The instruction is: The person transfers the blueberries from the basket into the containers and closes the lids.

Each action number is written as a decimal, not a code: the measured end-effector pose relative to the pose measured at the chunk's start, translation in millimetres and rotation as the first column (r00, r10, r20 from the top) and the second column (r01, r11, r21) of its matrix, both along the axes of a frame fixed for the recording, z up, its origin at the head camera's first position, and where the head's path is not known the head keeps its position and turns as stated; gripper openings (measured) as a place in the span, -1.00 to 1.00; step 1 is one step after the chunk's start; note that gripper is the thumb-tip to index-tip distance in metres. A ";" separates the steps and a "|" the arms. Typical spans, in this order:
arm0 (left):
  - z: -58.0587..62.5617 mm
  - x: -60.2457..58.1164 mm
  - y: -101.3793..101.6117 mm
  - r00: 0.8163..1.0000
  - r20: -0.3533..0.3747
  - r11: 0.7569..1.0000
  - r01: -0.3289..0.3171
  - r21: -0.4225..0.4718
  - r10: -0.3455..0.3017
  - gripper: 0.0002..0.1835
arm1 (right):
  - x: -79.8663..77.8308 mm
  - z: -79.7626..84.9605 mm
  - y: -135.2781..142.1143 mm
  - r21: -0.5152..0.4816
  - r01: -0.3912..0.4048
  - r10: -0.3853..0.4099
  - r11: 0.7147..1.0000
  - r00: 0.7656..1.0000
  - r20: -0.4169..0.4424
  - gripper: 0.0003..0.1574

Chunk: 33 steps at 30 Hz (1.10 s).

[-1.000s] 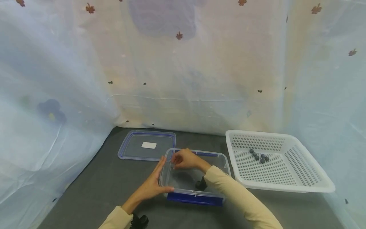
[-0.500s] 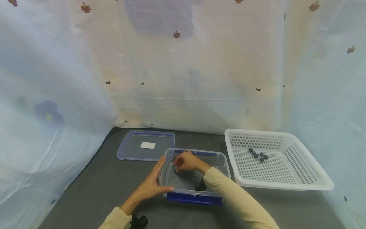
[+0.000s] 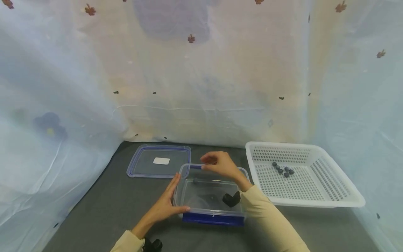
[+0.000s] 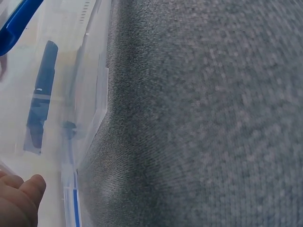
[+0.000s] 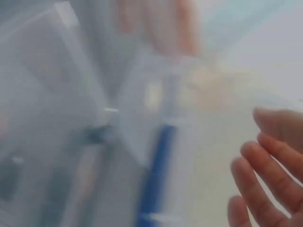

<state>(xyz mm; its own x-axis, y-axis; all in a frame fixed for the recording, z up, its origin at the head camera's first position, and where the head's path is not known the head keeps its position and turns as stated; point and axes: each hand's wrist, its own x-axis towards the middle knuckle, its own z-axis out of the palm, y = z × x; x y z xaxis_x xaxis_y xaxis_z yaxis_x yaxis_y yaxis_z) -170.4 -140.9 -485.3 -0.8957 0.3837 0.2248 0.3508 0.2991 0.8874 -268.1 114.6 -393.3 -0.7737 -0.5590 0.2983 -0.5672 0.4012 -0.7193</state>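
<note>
The person's left grip (image 3: 163,207), a bare hand, is spread wide round the corner of a clear rectangular plastic box (image 3: 217,211) with blue clips: its straight fingers lie along the end wall, its thumb touches the near rim. This box rests on the dark grey desk (image 3: 126,206), just right of the left grip. Over the far side of it hangs the right grip (image 3: 223,163), with its fingers softly bent, and I see nothing in it. Beyond the left grip lies a flat transparent lid (image 3: 146,166) with blue edging and a white label (image 3: 161,161). Well to the right of the right grip stands a white perforated plastic basket (image 3: 315,203); six small dark round balls (image 3: 280,171) lie together on its floor. Behind all this hangs a pale patterned sheet (image 3: 195,80).
</note>
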 end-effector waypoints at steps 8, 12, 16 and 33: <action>-0.8 -0.7 -0.7 1.000 -0.022 1.000 -0.006 -0.004 0.006 0.24 | -3.1 47.0 66.2 -0.392 0.439 -0.491 0.808 0.871 -0.036 -0.71; -1.4 0.1 -0.4 1.000 -0.010 1.000 -0.003 0.004 0.003 0.24 | -17.5 40.2 110.8 -0.498 0.633 -0.727 0.593 0.687 0.008 -0.72; -1.5 -0.1 -0.7 1.000 -0.016 1.000 -0.001 0.008 0.001 0.24 | -35.4 16.2 155.3 -0.398 0.811 -0.856 0.429 0.505 0.107 -0.68; -4.7 1.1 -1.5 1.000 0.015 1.000 0.008 0.015 -0.008 0.24 | -36.6 -58.6 224.7 0.073 0.903 -0.885 0.424 0.396 0.245 -0.62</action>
